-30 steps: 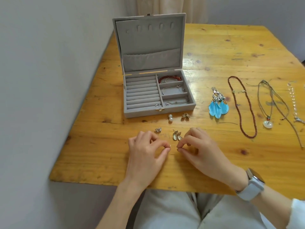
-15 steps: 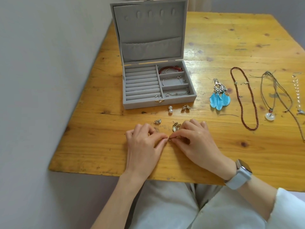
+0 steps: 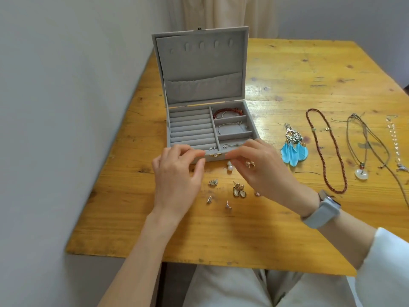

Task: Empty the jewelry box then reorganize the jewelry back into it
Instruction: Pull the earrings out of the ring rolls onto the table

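Note:
The grey jewelry box (image 3: 190, 131) stands open on the wooden table (image 3: 287, 85), lid upright. Its right compartments hold a red bead bracelet (image 3: 228, 111), a silver bangle (image 3: 230, 127) and a thin chain (image 3: 232, 145). A small stud (image 3: 212, 148) sits in the front ring roll. My left hand (image 3: 177, 176) and right hand (image 3: 263, 171) hover at the box's front edge, each with thumb and forefinger pinched; anything between the fingertips is hidden. Loose earrings lie below: pearls (image 3: 229, 166), a gold bow (image 3: 251, 165), a crystal stud (image 3: 213, 182), teardrops (image 3: 239, 190), two studs (image 3: 209, 199).
Right of the box lie blue feather earrings (image 3: 294, 151), a brown bead necklace (image 3: 325, 151), a cord necklace with a white pendant (image 3: 361, 173) and a silver chain (image 3: 395, 140). A wall runs along the table's left side. My right wrist wears a watch (image 3: 321, 210).
Both hands rose from the table's front area to the box's front edge and drew apart. Two small studs show on the table where the hands had been.

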